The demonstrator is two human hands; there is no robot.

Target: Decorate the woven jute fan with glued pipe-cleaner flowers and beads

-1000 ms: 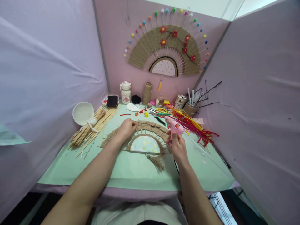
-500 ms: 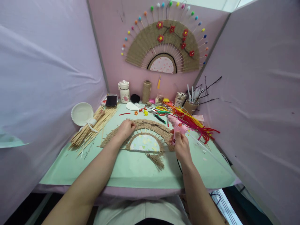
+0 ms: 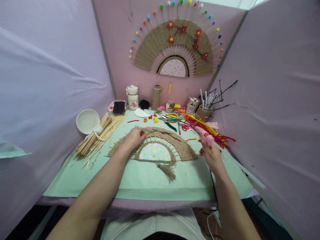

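The fan (image 3: 186, 149) lies flat on the green worktop (image 3: 140, 185), near the middle, with its straight side facing the front edge. It is woven from brown string, and its inner half circle (image 3: 155, 151) is pale blue with yellow spots. A brown tassel (image 3: 167, 171) lies at the straight side, pointing toward the front edge. A thin dark twig (image 3: 167, 132) rests on the woven part.

The left hand (image 3: 135, 137) is on the top left part of the fan, by one end of the twig. Its fingers are bent down, but the hand hides their tips, so I cannot tell if they pinch the twig or just press.

The right hand (image 3: 212, 156) is up over the right side of the worktop, past the right end of the fan and apart from it. Its fingers are wrapped around a pink glue gun (image 3: 204, 135), with the nose pointing to the back edge. A black cord (image 3: 214, 188) hangs down over the front edge.

Behind the gun, red and yellow fuzzy stems (image 3: 223, 139) lie in a pile near the right edge. Pliers (image 3: 171, 126) lie between the fan and the back edge. A white bottle (image 3: 133, 99) and a brown roll (image 3: 156, 97) stand along the back edge. A bundle of thin sticks (image 3: 90, 141) lies along the left edge, beside a white dish (image 3: 87, 121).
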